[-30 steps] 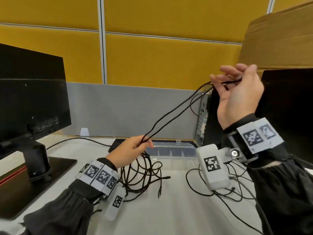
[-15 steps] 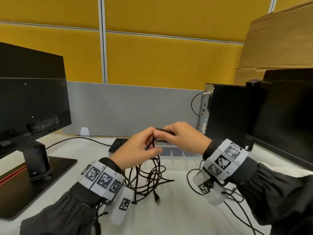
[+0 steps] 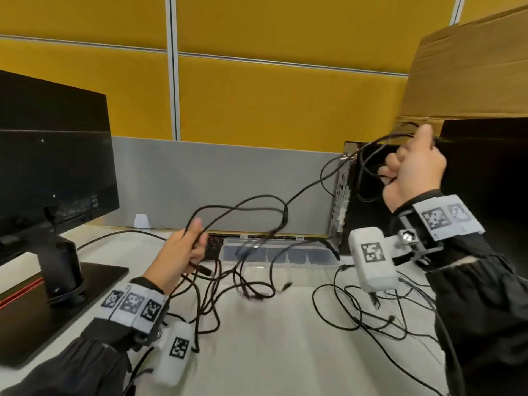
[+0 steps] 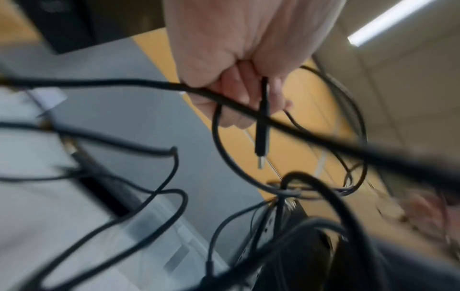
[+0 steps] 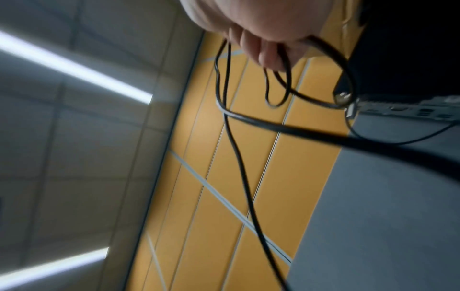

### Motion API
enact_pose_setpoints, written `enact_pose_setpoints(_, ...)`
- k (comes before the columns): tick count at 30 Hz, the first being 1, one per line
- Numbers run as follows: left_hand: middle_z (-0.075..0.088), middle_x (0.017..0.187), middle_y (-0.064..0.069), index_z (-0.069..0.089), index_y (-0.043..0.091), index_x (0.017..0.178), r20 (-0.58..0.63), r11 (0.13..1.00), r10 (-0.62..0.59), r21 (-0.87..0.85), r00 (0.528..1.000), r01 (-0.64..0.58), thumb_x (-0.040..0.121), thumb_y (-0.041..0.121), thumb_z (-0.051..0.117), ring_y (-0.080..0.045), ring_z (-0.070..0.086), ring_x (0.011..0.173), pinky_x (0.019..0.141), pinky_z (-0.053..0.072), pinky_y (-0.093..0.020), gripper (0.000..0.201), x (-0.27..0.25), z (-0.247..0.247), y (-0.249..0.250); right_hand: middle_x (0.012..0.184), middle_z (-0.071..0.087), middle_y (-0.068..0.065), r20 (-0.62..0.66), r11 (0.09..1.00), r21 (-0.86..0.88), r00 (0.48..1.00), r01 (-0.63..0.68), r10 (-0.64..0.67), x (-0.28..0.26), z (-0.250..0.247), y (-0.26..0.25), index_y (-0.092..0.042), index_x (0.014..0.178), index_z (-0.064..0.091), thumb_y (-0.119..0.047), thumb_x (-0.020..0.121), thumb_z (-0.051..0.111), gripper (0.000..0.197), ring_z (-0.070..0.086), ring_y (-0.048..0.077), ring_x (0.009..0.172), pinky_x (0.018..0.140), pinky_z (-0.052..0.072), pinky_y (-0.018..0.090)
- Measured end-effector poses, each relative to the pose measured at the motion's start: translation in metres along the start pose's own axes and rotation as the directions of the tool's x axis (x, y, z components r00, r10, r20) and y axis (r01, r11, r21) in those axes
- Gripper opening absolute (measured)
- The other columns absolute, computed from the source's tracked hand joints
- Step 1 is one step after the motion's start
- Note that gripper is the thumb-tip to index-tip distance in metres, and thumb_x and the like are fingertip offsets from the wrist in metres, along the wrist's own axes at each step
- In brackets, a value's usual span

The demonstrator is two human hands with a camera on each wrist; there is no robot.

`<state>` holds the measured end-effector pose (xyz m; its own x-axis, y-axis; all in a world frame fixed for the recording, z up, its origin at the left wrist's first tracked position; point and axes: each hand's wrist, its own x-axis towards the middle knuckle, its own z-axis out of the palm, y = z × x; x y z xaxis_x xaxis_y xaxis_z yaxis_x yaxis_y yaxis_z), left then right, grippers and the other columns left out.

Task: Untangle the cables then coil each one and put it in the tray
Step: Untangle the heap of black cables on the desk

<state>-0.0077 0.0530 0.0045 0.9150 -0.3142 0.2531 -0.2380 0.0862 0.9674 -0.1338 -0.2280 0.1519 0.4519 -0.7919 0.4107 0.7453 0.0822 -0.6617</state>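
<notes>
Left hand point(image 3: 183, 252) low over the white tabletop point(image 3: 271, 347), fingers point(image 4: 239, 86) curled tight around strands of the thin black cable point(image 3: 245, 204), thumb pressed on top; right hand point(image 3: 414, 170) raised high near the black computer tower point(image 3: 365, 195), fingers curled on several gathered loops of that same cable, thumb up. Black cable strung in slack arcs between the two hands, lower loops drooping onto the tabletop in front of the clear plastic compartment tray point(image 3: 274, 252). Second thin black tangle of wire point(image 3: 371, 312) loose on the tabletop under the right wrist, just right of the tray.

Half a second ago both hands together low at the tray's near edge, working one bundle; now spread well apart, right hand lifted up and to the right, bundle drawn out into long open loops.

From the left wrist: a slim black plug with a metal tip point(image 4: 261, 137) poking down out of the left fist, crossed by a thicker strand — barely visible from the head. From the right wrist: cable loops hanging beneath the curled fingers point(image 5: 268, 53); blurred. Black monitor on its stand point(image 3: 54, 167) at left
</notes>
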Motion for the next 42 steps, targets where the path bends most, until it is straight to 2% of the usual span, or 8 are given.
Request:
enact_pose_setpoints(14, 0.027, 0.039, 0.009, 0.037, 0.021, 0.065, -0.141, 0.842, -0.33, -0.491, 0.933, 0.223, 0.098, 0.036, 0.04, -0.003, 0.024, 0.03, 0.027, 0.015, -0.012, 0.036, 0.025, -0.026, -0.016, 0.048, 0.026, -0.006, -0.36, 0.994, 0.106, 0.933, 0.037, 0.004, 0.022, -0.043, -0.009, -0.019, 0.064, 0.033, -0.039, 0.099, 0.032, 0.04, 0.023, 0.01, 0.037, 0.036, 0.019, 0.022)
enact_pose_setpoints(16, 0.037, 0.048, 0.007, 0.043, 0.019, 0.072, -0.254, 0.925, -0.291, -0.322, 0.923, 0.203, 0.098, 0.032, 0.042, -0.007, 0.034, 0.04, 0.035, 0.028, -0.018, 0.029, 0.024, -0.017, -0.015, 0.039, 0.027, -0.007, -0.294, 0.989, 0.141, 0.952, -0.051, 0.091, 0.019, -0.042, -0.004, -0.022, 0.062, 0.032, -0.038, 0.1, 0.029, 0.041, 0.023, 0.009, 0.031, 0.034, 0.02, 0.021)
enact_pose_setpoints(19, 0.056, 0.103, -0.01, 0.051, 0.013, 0.105, -0.358, 0.94, -0.093, 0.278, 0.929, 0.201, 0.088, 0.022, 0.061, -0.022, 0.051, 0.091, 0.086, 0.044, -0.038, 0.021, 0.026, -0.005, -0.014, 0.038, 0.025, -0.008, -0.113, 0.987, 0.085, 0.983, -0.136, 0.145, 0.003, -0.033, 0.01, -0.022, 0.06, 0.028, -0.036, 0.1, 0.029, 0.043, 0.023, 0.008, 0.032, 0.039, 0.021, 0.022)
enact_pose_setpoints(25, 0.023, 0.146, 0.005, 0.009, 0.043, 0.142, 0.292, 0.589, 0.02, 0.769, 0.956, -0.247, 0.062, 0.048, 0.072, -0.018, 0.025, 0.135, 0.11, 0.025, -0.048, 0.103, -0.007, 0.035, 0.017, 0.049, 0.046, 0.001, 0.399, 0.959, -0.002, 0.879, -0.285, 0.262, -0.05, 0.006, 0.02, -0.014, 0.068, 0.035, -0.036, 0.102, 0.029, 0.04, 0.048, 0.017, 0.039, 0.04, 0.041, 0.02)
enact_pose_setpoints(29, 0.053, 0.127, 0.013, 0.022, 0.046, 0.135, 0.618, 0.674, 0.028, 0.569, 0.786, -0.471, 0.075, 0.046, 0.068, -0.005, 0.049, 0.118, 0.105, 0.036, -0.039, 0.076, -0.03, 0.081, 0.019, 0.065, 0.065, 0.01, 0.628, 0.947, -0.052, 0.727, -0.317, 0.278, -0.07, 0.02, 0.016, -0.013, 0.068, 0.037, -0.035, 0.101, 0.028, 0.041, 0.065, 0.026, 0.057, 0.047, 0.053, 0.03)
enact_pose_setpoints(35, 0.062, 0.065, 0.004, 0.054, 0.016, 0.099, 0.597, 0.885, -0.01, 0.378, 0.802, -0.271, 0.094, 0.026, 0.052, -0.013, 0.058, 0.054, 0.063, 0.052, -0.031, 0.011, -0.029, 0.091, 0.01, 0.111, 0.068, 0.016, 0.69, 0.965, -0.01, 0.696, -0.262, 0.197, -0.068, 0.015, 0.007, -0.016, 0.074, 0.038, -0.032, 0.102, 0.025, 0.035, 0.067, 0.032, 0.098, 0.084, 0.053, 0.05)
enact_pose_setpoints(39, 0.06, 0.067, -0.001, 0.055, 0.017, 0.077, 0.602, 0.922, -0.123, 0.363, 0.789, -0.133, 0.098, 0.036, 0.039, -0.011, 0.055, 0.059, 0.065, 0.048, -0.027, 0.033, -0.024, 0.076, 0.0, 0.122, 0.064, 0.008, 0.552, 0.995, 0.098, 0.833, -0.026, -0.033, -0.053, 0.009, -0.005, -0.018, 0.094, 0.041, -0.031, 0.103, 0.024, 0.023, 0.062, 0.025, 0.112, 0.096, 0.048, 0.045)
enact_pose_setpoints(42, 0.055, 0.063, -0.002, 0.052, 0.015, 0.074, 0.577, 0.961, -0.115, 0.272, 0.808, -0.057, 0.101, 0.029, 0.035, -0.014, 0.054, 0.058, 0.066, 0.049, -0.029, 0.034, -0.023, 0.07, 0.002, 0.115, 0.062, -0.006, 0.584, 0.806, -0.203, 0.729, 0.557, -0.357, -0.045, 0.002, -0.001, -0.014, 0.113, 0.052, -0.027, 0.101, 0.027, 0.03, 0.059, 0.0, 0.105, 0.098, 0.044, 0.028)
